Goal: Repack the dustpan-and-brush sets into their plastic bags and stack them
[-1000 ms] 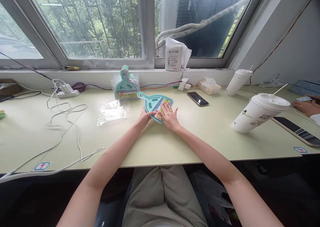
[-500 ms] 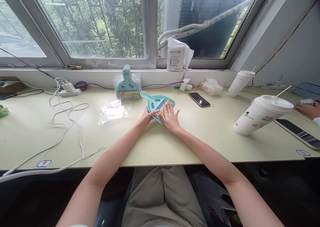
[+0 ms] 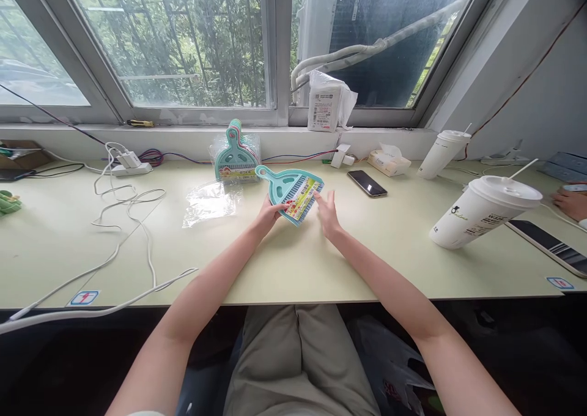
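Note:
A teal mini dustpan (image 3: 277, 191) with a bristled brush and a yellow printed label (image 3: 302, 199) is tilted above the table, its handle toward the upper left. My left hand (image 3: 266, 215) grips its lower left edge, thumb on the front and the other fingers hidden behind. Beside the right edge is my right hand (image 3: 328, 215), fingers apart; whether a fingertip touches the edge I cannot tell. Behind stands a stack of similar dustpans (image 3: 236, 156) in clear wrap. An empty clear plastic bag (image 3: 211, 203) lies to the left.
A phone (image 3: 367, 183), a tissue pack (image 3: 389, 161) and two lidded white cups (image 3: 483, 211) are on the right, near another phone (image 3: 548, 245). Another person's hand (image 3: 571, 203) is at the far right. White cables (image 3: 147, 245) trail across the left side.
My right hand has come off the label and moved right to the dustpan's edge, uncovering the label. My left hand keeps its hold.

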A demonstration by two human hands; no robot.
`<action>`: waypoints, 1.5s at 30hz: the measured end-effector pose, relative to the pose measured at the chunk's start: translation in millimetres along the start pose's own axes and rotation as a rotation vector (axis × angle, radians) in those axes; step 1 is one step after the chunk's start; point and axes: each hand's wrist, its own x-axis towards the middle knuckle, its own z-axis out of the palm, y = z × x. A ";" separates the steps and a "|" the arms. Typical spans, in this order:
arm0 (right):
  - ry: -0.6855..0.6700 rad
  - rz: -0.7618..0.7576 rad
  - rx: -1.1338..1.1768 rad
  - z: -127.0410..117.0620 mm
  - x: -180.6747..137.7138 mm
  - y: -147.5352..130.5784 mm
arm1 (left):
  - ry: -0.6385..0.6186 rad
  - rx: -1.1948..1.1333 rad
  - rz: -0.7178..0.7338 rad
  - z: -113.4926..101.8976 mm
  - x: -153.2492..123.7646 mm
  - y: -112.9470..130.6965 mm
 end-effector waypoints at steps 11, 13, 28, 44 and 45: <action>-0.344 0.237 0.458 -0.2 3.5 -0.8 | -0.063 0.059 -0.014 -0.5 -2.3 13.2; -0.368 0.226 0.474 -1.3 3.2 -1.6 | -0.063 0.062 -0.015 -1.0 -2.4 14.9; -0.330 0.161 0.495 -2.7 5.0 0.5 | 0.335 0.896 0.277 -44.1 10.0 44.0; -0.447 0.191 0.370 -5.4 4.9 3.3 | 0.556 1.188 0.173 -64.6 5.5 47.3; -0.460 0.202 0.353 -5.1 4.9 4.0 | 0.547 1.145 0.197 -62.3 5.6 45.6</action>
